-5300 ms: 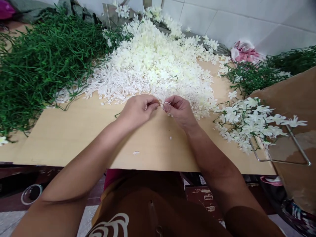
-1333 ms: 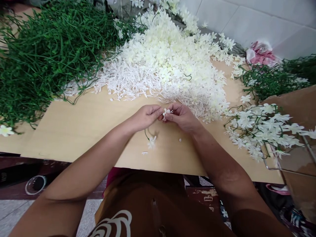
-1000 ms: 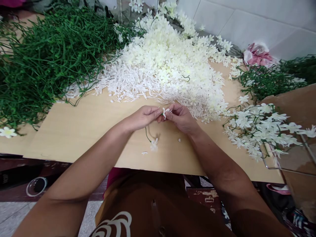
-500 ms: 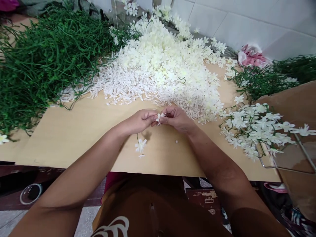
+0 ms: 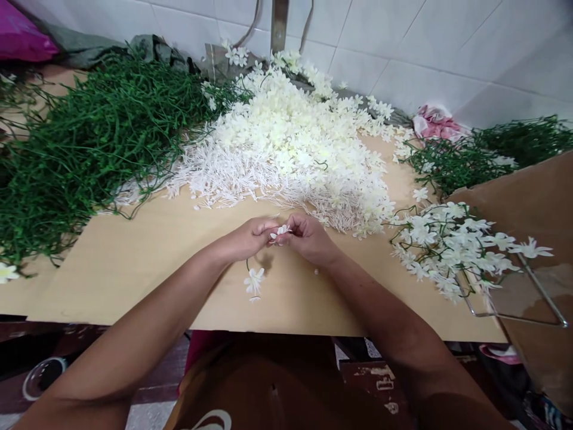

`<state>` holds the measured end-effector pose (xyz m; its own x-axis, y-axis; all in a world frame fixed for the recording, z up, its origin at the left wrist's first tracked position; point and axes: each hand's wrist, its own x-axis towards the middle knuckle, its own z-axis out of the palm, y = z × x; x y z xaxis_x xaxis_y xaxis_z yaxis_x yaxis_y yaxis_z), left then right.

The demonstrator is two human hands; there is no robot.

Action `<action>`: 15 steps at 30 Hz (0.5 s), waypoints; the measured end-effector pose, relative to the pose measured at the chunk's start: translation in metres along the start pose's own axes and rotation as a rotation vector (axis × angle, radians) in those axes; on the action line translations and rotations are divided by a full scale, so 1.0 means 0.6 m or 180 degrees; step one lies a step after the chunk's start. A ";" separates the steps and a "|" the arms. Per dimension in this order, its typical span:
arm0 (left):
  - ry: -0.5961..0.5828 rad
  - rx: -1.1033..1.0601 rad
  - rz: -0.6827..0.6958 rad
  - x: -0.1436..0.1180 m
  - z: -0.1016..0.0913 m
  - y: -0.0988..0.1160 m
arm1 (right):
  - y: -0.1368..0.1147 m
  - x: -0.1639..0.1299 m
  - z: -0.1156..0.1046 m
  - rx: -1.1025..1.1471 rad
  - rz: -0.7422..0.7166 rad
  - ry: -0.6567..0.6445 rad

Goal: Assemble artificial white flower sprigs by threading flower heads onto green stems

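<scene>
Left hand [image 5: 246, 237] and right hand [image 5: 307, 236] pinch white flower [image 5: 281, 230] together — stem [image 5: 248, 266] mostly hidden under left hand; second bloom [image 5: 254, 280] dangles below.

No text, label, brand, number or sign can be read anywhere in this view.

**White blooms, green stems, pale wood**

The small flower [image 5: 281, 230] pinched between the hands is white, and so is the flower [image 5: 254, 279] dangling below on a thin green stem. The far heap of blossoms [image 5: 295, 143] is creamy white with pale yellow centres. The stem pile [image 5: 85, 137] at far left is deep green. The table [image 5: 143, 263] is light tan wood. The cloth [image 5: 436, 122] at far right is pink and white. The wall tiles [image 5: 403, 42] are white.
</scene>
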<state>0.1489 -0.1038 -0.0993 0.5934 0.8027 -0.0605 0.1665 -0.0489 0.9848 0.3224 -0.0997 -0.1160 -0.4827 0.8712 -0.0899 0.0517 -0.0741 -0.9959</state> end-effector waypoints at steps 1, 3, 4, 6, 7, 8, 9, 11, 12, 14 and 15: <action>-0.0026 -0.0014 0.0037 0.000 -0.001 0.000 | 0.000 0.000 0.001 -0.0008 -0.0008 0.0035; -0.0060 -0.0024 0.0101 0.001 -0.003 0.001 | 0.000 0.000 0.001 0.0038 -0.0010 0.0084; -0.0068 -0.0017 0.0112 0.001 -0.004 0.002 | 0.000 0.000 0.002 0.0064 -0.0019 0.0091; -0.0044 -0.0002 0.0097 0.001 -0.005 0.003 | -0.001 0.000 0.002 0.0131 -0.0030 0.0125; -0.0038 -0.0007 0.0083 0.001 -0.005 0.003 | -0.001 0.001 0.003 0.0173 -0.0031 0.0145; -0.0034 -0.0019 0.0073 0.001 -0.005 0.003 | -0.001 0.002 0.004 0.0221 -0.0023 0.0144; -0.0025 -0.0044 0.0073 0.002 -0.004 0.002 | -0.002 0.004 0.005 0.0278 -0.0012 0.0114; 0.0026 -0.0127 0.0086 0.003 -0.001 0.001 | -0.003 0.008 0.006 0.0383 -0.0008 -0.0011; 0.0055 -0.0172 0.0083 0.004 0.001 0.000 | -0.005 0.009 0.004 0.0407 -0.0021 -0.0074; 0.0092 -0.0242 0.0069 0.005 0.005 -0.001 | -0.011 0.006 -0.007 0.0296 -0.0090 -0.0172; 0.0112 -0.0251 0.0060 0.006 0.006 -0.001 | -0.017 0.000 -0.019 0.0137 -0.0139 -0.0187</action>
<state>0.1537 -0.1031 -0.1009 0.5677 0.8224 -0.0373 0.0921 -0.0184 0.9956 0.3315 -0.0935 -0.1055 -0.5341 0.8442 -0.0455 -0.0076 -0.0586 -0.9983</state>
